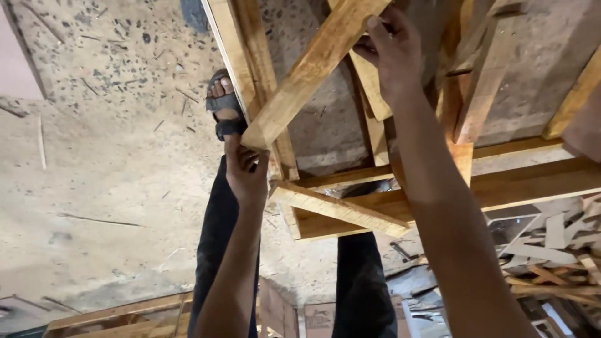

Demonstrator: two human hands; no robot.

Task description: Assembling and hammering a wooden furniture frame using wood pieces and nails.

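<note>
I hold a thick wooden bar (316,62) slanted across a wooden frame (501,184) that lies on the floor. My left hand (246,175) grips the bar's lower end, beside the frame's long rail (241,56). My right hand (391,50) is closed around the bar's upper part near the top of the view. A second short bar (338,209) lies angled below, resting against the frame's cross rail.
My legs in dark trousers (216,250) stand on a dusty speckled floor (106,163); one sandalled foot (224,103) is beside the long rail. Wood scraps (554,250) pile up at the right. Cardboard boxes (319,316) and another plank (119,313) lie near the bottom edge.
</note>
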